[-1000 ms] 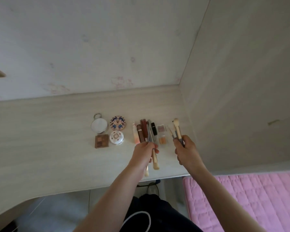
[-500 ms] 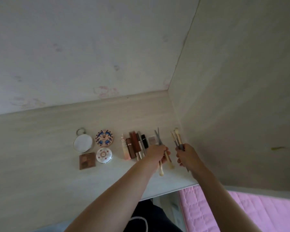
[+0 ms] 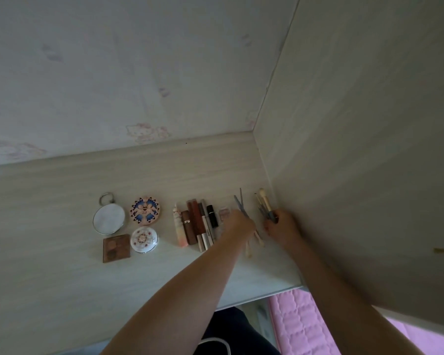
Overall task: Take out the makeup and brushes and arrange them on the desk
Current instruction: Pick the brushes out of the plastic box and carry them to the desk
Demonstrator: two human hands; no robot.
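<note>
My left hand (image 3: 239, 224) grips a few brushes (image 3: 241, 204) with pale handles, held low over the desk (image 3: 62, 252) just right of the row of tubes. My right hand (image 3: 280, 225) holds a bunch of brushes (image 3: 263, 204) upright near the right side panel. On the desk lie a round mirror (image 3: 109, 218), a patterned round compact (image 3: 145, 210), a white round compact (image 3: 143, 239), a brown eyeshadow palette (image 3: 116, 248), a row of lip tubes and pens (image 3: 196, 225) and a small pink palette (image 3: 224, 212), partly hidden by my left hand.
A pale wall with faint cartoon stickers (image 3: 146, 131) rises behind the desk. A wooden side panel (image 3: 356, 149) closes the right side. A pink quilted bed (image 3: 300, 326) lies below the desk's right front edge.
The view has shifted so the desk items sit further left. Both hands have moved forward and down toward the desk's right end, still holding their brushes.
</note>
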